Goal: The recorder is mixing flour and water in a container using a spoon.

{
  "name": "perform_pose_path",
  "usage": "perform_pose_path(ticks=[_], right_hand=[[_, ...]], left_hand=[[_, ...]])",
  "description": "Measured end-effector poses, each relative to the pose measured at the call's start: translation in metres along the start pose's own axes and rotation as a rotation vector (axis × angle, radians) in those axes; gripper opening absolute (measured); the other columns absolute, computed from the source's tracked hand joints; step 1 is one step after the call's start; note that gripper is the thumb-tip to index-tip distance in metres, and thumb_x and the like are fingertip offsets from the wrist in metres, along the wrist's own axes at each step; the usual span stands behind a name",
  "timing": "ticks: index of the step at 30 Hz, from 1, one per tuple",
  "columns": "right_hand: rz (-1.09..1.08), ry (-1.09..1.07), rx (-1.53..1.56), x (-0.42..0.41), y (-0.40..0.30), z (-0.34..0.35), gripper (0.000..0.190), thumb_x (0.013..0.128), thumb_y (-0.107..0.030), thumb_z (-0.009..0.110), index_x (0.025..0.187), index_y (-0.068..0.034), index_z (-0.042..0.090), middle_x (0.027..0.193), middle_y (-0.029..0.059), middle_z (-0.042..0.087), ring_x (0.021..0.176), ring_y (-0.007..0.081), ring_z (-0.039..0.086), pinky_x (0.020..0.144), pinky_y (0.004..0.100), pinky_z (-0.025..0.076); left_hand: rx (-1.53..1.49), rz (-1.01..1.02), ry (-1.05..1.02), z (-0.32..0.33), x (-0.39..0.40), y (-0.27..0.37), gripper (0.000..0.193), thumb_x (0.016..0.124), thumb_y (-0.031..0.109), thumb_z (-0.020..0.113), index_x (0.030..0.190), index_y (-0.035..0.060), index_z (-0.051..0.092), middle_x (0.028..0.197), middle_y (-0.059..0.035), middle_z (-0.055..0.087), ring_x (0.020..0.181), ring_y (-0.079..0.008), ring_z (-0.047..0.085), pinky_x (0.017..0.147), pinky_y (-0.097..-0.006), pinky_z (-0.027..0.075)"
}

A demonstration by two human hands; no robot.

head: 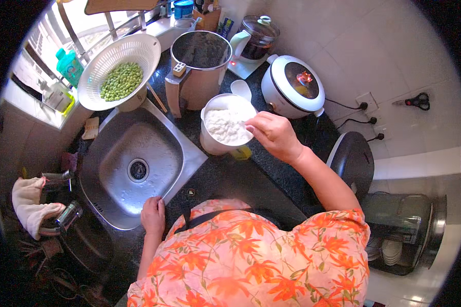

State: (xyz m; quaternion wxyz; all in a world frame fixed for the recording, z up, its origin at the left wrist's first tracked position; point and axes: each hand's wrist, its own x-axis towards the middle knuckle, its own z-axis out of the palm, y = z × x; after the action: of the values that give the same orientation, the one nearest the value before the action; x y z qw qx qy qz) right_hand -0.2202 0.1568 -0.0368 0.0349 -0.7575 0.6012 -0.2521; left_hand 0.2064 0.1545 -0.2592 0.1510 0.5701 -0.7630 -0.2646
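Note:
A white container (205,135) stands on the dark counter, holding a lumpy white substance (224,124) that looks like flour. My right hand (273,134) is over its right rim, thumb and fingertips drawn together; whether they pinch the rim or a bit of the contents is unclear. Behind the container lies a white spoon-shaped piece (241,90), partly hidden by it. My left hand (153,215) rests on the front edge of the steel sink (194,155), fingers together and nothing visible in them.
A white colander (90,90) of green beans (121,81) perches behind the sink. Nearby stand a tall steel pot (199,82), a glass kettle (255,42) and a white electric cooker (292,88). Scissors (417,101) hang on the wall. A cloth (29,205) drapes at left.

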Motion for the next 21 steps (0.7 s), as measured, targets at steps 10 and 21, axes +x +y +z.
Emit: perform_pose_path(ticks=[10, 21], right_hand=[[0.884, 0.068, 1.008, -0.002, 0.001, -0.001, 0.023, 0.101, -0.018, 0.057, 0.098, 0.0, 0.072, 0.077, 0.0058, 0.07, 0.056, 0.0078, 0.059, 0.051, 0.0195, 0.044], [0.618, 0.212, 0.795, -0.001, -0.017, -0.019, 0.023, 0.102, -0.019, 0.061, 0.102, 0.002, 0.072, 0.084, 0.0099, 0.072, 0.068, 0.0139, 0.067, 0.061, 0.0252, 0.051]], left_hand=[[0.008, 0.001, -0.006, -0.001, 0.0, 0.003, 0.021, 0.098, 0.025, 0.061, 0.105, 0.0083, 0.071, 0.105, -0.0124, 0.068, 0.1, -0.0339, 0.065, 0.086, -0.0467, 0.051], [0.017, 0.002, -0.026, -0.001, 0.002, 0.004, 0.021, 0.098, 0.024, 0.06, 0.106, 0.007, 0.07, 0.105, -0.0127, 0.068, 0.1, -0.0345, 0.065, 0.085, -0.0468, 0.051]])
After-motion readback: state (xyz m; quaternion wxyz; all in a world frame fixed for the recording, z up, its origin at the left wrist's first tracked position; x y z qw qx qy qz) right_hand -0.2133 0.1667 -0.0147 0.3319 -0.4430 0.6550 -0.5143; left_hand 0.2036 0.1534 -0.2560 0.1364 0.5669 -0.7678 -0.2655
